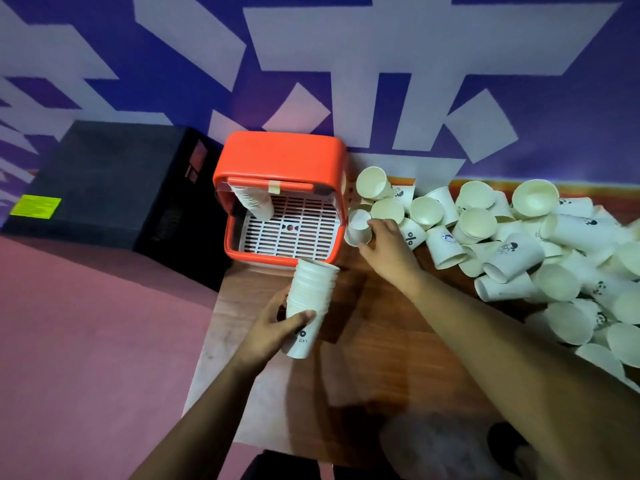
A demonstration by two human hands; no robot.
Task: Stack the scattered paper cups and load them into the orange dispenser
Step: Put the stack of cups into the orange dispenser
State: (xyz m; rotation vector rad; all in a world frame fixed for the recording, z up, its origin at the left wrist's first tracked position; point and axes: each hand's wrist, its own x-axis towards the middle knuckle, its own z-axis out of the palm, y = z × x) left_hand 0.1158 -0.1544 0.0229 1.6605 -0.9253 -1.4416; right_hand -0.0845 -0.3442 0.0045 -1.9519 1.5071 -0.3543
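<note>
Head view: the left grip [273,327] clasps a stack of cups [311,296] just near of the orange dispenser [280,157], while the right grip [388,244] pinches a single cup [358,225] at the dispenser's right, beside the scattered cups [519,251].

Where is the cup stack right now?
Head view, centre: the cup stack is gripped by the left hand, just in front of the orange dispenser, left of the loose cups.

Your left hand [273,327] curls round a stack of cups [313,292], thumb across the front. Your right hand [389,245], arm stretched forward, pinches a single cup [358,225] between fingertips and thumb.
</note>
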